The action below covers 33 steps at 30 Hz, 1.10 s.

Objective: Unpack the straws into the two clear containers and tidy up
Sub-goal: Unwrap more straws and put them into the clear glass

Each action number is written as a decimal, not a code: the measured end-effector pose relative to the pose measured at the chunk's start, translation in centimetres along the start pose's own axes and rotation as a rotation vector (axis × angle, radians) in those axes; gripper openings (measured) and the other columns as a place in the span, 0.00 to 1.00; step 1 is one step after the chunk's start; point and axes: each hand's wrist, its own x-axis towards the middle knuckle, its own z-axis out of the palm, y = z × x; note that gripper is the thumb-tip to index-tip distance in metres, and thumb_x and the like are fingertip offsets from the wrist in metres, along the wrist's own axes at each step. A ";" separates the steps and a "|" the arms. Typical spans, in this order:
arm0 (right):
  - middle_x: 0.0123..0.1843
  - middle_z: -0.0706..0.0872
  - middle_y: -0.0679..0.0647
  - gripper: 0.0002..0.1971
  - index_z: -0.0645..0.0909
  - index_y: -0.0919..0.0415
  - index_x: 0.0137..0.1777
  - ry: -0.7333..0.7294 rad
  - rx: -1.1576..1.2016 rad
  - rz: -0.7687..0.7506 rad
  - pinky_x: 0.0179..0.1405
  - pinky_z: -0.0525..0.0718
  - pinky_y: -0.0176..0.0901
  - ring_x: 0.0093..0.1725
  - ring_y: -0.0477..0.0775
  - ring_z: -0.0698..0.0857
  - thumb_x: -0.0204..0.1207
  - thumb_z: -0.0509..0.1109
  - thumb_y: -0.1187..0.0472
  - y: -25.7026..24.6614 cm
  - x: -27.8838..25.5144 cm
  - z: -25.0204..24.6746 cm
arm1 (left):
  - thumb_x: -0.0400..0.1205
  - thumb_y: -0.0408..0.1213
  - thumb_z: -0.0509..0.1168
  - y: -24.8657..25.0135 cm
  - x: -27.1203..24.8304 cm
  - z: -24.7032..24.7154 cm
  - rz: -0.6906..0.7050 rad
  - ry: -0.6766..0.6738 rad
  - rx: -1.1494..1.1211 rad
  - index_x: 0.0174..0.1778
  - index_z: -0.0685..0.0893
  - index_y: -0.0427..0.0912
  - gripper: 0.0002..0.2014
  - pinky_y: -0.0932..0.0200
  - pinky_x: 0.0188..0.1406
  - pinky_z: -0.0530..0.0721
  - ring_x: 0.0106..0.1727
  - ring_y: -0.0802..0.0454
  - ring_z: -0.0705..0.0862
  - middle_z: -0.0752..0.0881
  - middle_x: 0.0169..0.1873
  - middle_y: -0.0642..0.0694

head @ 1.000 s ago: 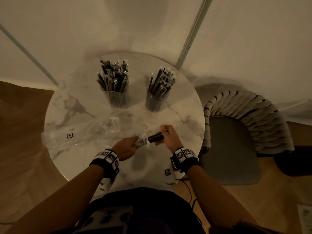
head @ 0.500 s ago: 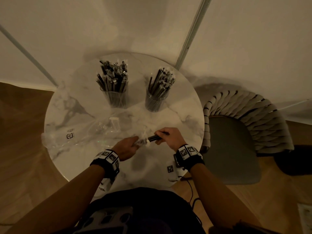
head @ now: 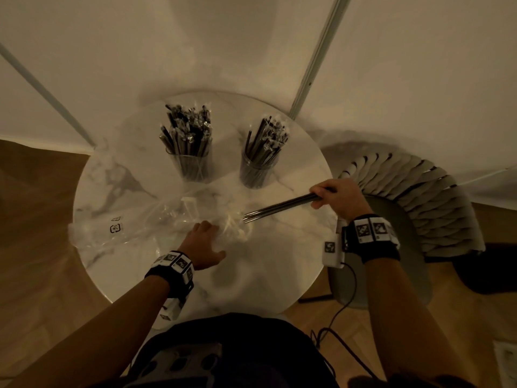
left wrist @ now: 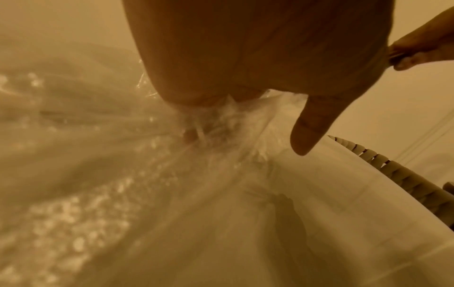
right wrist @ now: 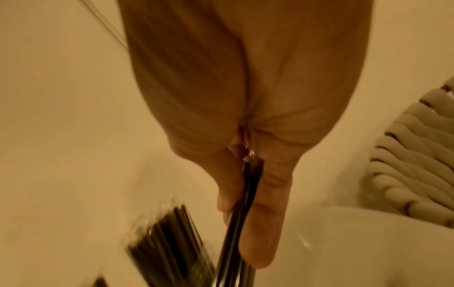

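A bundle of black straws is gripped by the right hand, the plastic bag pinned by the left hand; transfer into the right-hand container seems next.

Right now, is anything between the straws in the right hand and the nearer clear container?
Nothing visible. The right hand grips the straws above bare table, and the right container stands just beyond, already holding straws. The plastic bag lies leftward, under the left hand.
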 end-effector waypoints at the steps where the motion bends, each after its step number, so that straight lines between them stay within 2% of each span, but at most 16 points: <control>1: 0.30 0.92 0.47 0.06 0.89 0.61 0.52 0.024 -0.007 -0.012 0.47 0.88 0.34 0.35 0.45 0.92 0.82 0.71 0.62 -0.3 -0.2 -0.8 | 0.68 0.66 0.66 0.1 -0.1 0.0 0.019 0.029 -0.006 0.76 0.67 0.51 0.42 0.47 0.70 0.72 0.67 0.44 0.69 0.71 0.68 0.45; 4: 0.35 0.93 0.54 0.08 0.90 0.62 0.53 0.112 0.017 -0.037 0.50 0.88 0.40 0.36 0.50 0.93 0.82 0.71 0.60 -1.3 -0.7 -2.7 | 0.67 0.70 0.68 0.7 0.0 0.1 0.054 0.121 -0.096 0.82 0.59 0.47 0.52 0.46 0.77 0.68 0.75 0.44 0.65 0.65 0.76 0.46; 6: 0.35 0.93 0.56 0.07 0.90 0.61 0.53 0.151 0.037 -0.058 0.52 0.89 0.46 0.37 0.53 0.93 0.82 0.71 0.60 -1.9 -0.9 -3.4 | 0.71 0.69 0.68 1.2 0.0 -0.2 0.090 0.174 -0.192 0.84 0.55 0.45 0.52 0.48 0.79 0.65 0.79 0.46 0.62 0.62 0.79 0.46; 8: 0.35 0.93 0.57 0.07 0.90 0.60 0.52 0.176 0.050 -0.085 0.52 0.90 0.50 0.37 0.55 0.93 0.82 0.71 0.60 -2.6 -1.1 -3.4 | 0.78 0.60 0.66 1.5 0.2 -0.6 0.129 0.217 -0.320 0.84 0.58 0.43 0.43 0.49 0.79 0.66 0.78 0.48 0.64 0.64 0.79 0.45; 11: 0.35 0.92 0.58 0.07 0.90 0.62 0.52 0.161 0.068 -0.116 0.52 0.91 0.47 0.37 0.56 0.93 0.82 0.71 0.61 -3.8 -1.4 -2.4 | 0.82 0.44 0.56 2.4 0.8 -1.7 0.129 0.366 -0.572 0.75 0.74 0.40 0.25 0.44 0.74 0.74 0.69 0.49 0.77 0.78 0.70 0.42; 13: 0.34 0.92 0.58 0.07 0.90 0.63 0.51 0.139 0.074 -0.138 0.51 0.91 0.48 0.35 0.55 0.93 0.82 0.71 0.61 -4.4 -1.6 -1.2 | 0.82 0.41 0.54 3.1 1.3 -2.2 0.066 0.444 -0.790 0.66 0.82 0.44 0.20 0.45 0.69 0.79 0.61 0.50 0.82 0.85 0.61 0.44; 14: 0.33 0.92 0.58 0.07 0.90 0.63 0.51 0.137 0.069 -0.149 0.50 0.91 0.48 0.34 0.54 0.93 0.81 0.72 0.61 -4.7 -1.6 -0.5 | 0.83 0.42 0.55 3.4 1.6 -2.5 0.029 0.445 -0.932 0.61 0.84 0.46 0.16 0.45 0.67 0.81 0.59 0.47 0.85 0.87 0.57 0.45; 16: 0.32 0.92 0.57 0.06 0.90 0.63 0.49 0.138 0.063 -0.168 0.49 0.91 0.47 0.32 0.52 0.92 0.81 0.72 0.62 -5.4 -1.9 0.9 | 0.86 0.42 0.56 4.0 2.1 -3.3 -0.062 0.356 -1.250 0.59 0.85 0.43 0.15 0.43 0.61 0.84 0.56 0.40 0.88 0.89 0.53 0.40; 18: 0.31 0.91 0.55 0.06 0.90 0.62 0.49 0.139 0.051 -0.208 0.47 0.91 0.45 0.32 0.49 0.91 0.81 0.72 0.61 -6.1 -2.3 2.3 | 0.90 0.46 0.52 4.2 2.4 -4.2 -0.132 0.207 -1.563 0.61 0.83 0.32 0.21 0.41 0.56 0.85 0.53 0.34 0.88 0.88 0.54 0.30; 21: 0.31 0.90 0.52 0.06 0.89 0.62 0.47 0.162 0.024 -0.293 0.43 0.90 0.42 0.30 0.46 0.89 0.81 0.72 0.61 -7.2 -3.0 4.2 | 0.90 0.51 0.48 4.2 2.2 -5.3 -0.177 0.042 -1.863 0.60 0.81 0.26 0.29 0.41 0.55 0.87 0.52 0.30 0.88 0.87 0.53 0.26; 24: 0.34 0.89 0.53 0.07 0.88 0.64 0.46 0.224 -0.021 -0.391 0.41 0.89 0.47 0.32 0.50 0.88 0.82 0.71 0.61 -7.9 -3.3 6.0 | 0.90 0.47 0.49 4.2 2.3 -5.6 -0.242 0.049 -1.953 0.62 0.78 0.22 0.28 0.42 0.53 0.89 0.54 0.28 0.87 0.84 0.55 0.23; 26: 0.38 0.87 0.55 0.07 0.86 0.65 0.45 0.245 -0.070 -0.461 0.40 0.86 0.49 0.35 0.53 0.86 0.82 0.69 0.64 -8.2 -3.5 7.1 | 0.90 0.41 0.51 4.3 2.3 -5.8 -0.284 0.081 -1.966 0.63 0.77 0.21 0.23 0.44 0.48 0.91 0.51 0.28 0.88 0.84 0.55 0.22; 30: 0.45 0.84 0.59 0.09 0.85 0.68 0.50 0.229 -0.154 -0.515 0.43 0.72 0.31 0.40 0.50 0.79 0.85 0.63 0.67 -8.5 -3.9 8.4 | 0.90 0.32 0.50 4.6 2.0 -6.1 -0.354 0.128 -1.914 0.51 0.80 0.26 0.15 0.52 0.32 0.90 0.34 0.38 0.90 0.85 0.44 0.30; 31: 0.45 0.84 0.59 0.09 0.85 0.68 0.51 0.217 -0.161 -0.513 0.44 0.70 0.30 0.41 0.49 0.79 0.85 0.63 0.66 -8.5 -4.0 8.5 | 0.90 0.31 0.50 4.6 2.0 -6.1 -0.366 0.138 -1.885 0.49 0.80 0.28 0.14 0.55 0.28 0.88 0.30 0.42 0.89 0.84 0.42 0.32; 33: 0.47 0.84 0.59 0.09 0.85 0.67 0.52 0.178 -0.162 -0.504 0.45 0.74 0.35 0.43 0.50 0.80 0.85 0.63 0.64 -8.3 -4.0 8.5 | 0.90 0.30 0.50 4.3 2.0 -5.9 -0.387 0.154 -1.841 0.48 0.79 0.30 0.13 0.58 0.23 0.84 0.26 0.46 0.86 0.82 0.38 0.34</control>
